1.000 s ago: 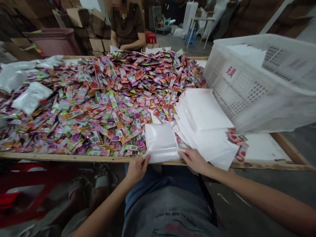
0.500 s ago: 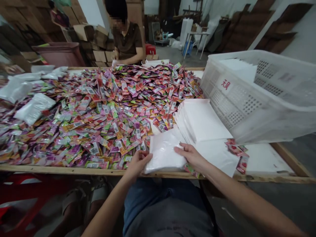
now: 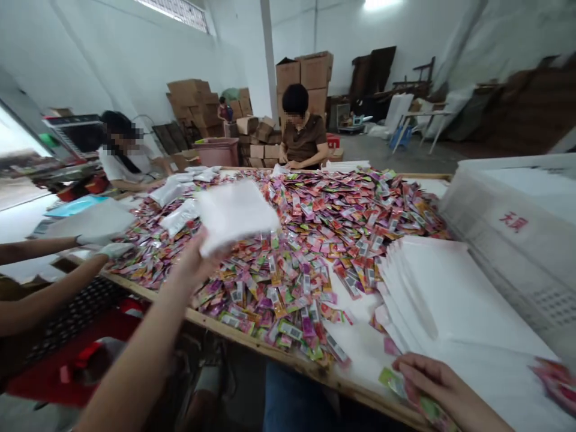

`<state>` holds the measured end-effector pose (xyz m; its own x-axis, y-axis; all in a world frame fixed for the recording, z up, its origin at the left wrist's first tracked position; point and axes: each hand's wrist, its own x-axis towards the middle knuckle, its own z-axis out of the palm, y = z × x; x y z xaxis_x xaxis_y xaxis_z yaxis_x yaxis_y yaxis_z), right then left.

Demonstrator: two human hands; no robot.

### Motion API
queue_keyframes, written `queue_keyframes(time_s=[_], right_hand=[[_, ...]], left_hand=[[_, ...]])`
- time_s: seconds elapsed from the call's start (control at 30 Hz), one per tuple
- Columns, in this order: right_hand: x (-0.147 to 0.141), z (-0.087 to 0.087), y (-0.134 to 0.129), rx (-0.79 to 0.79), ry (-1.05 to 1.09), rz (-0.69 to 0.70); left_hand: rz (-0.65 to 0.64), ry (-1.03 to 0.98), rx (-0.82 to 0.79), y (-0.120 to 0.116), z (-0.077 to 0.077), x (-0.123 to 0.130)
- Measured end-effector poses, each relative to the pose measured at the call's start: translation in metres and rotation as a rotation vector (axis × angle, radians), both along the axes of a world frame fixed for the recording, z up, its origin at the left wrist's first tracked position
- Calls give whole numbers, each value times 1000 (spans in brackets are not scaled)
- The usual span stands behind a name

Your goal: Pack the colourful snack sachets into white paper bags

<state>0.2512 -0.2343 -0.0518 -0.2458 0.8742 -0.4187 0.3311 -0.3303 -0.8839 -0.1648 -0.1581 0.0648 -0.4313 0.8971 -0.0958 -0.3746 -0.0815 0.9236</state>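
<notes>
Raised over the left part of the table is a filled white plastic bag (image 3: 236,213), smeared by motion. My left hand (image 3: 192,261) is closed on its near left corner. My right hand (image 3: 429,381) is low at the table's front edge, fingers curled around a small green-and-pink sachet (image 3: 396,384). Beside that hand lies a fanned stack of white bags (image 3: 450,294). A wide heap of colourful sachets (image 3: 324,207) spreads across the table in front of both hands.
A white plastic crate (image 3: 490,198) stands at the right. Several filled white bags (image 3: 180,216) lie on the heap's left side. A co-worker (image 3: 306,135) works across the table, another person (image 3: 128,156) sits at far left, and gloved hands (image 3: 112,249) reach in nearby.
My left hand has lifted the white bag off the table edge and carried it left and forward. My right hand has let go of the bag and closed on a sachet. The view has turned left and up.
</notes>
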Motion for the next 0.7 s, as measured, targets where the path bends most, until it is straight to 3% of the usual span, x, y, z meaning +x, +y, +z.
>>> queue_keyframes(time_s=[0.03,0.07,0.13,0.2,0.33,0.4,0.53,0.7], right_hand=[[-2,4,2,5,8,-47],[-5,6,3,13,24,-81],[-11,6,5,17,64,-112],[-17,-2,6,-11,98,-111],[-21,-24,4,-109,84,-106],[-19,-29,6,-114,62,-89],[-21,-23,32,10,18,72],[-57,-15,125,386,-289,247]], left_hand=[[92,10,80,20,16,-18],[202,22,41,38,26,-30],[285,90,33,61,27,-33],[155,225,45,64,4,-14],[-248,675,29,37,-71,43],[-406,832,49,25,-99,64],[-603,1145,30,24,-120,82],[-533,1506,-314,54,-140,102]])
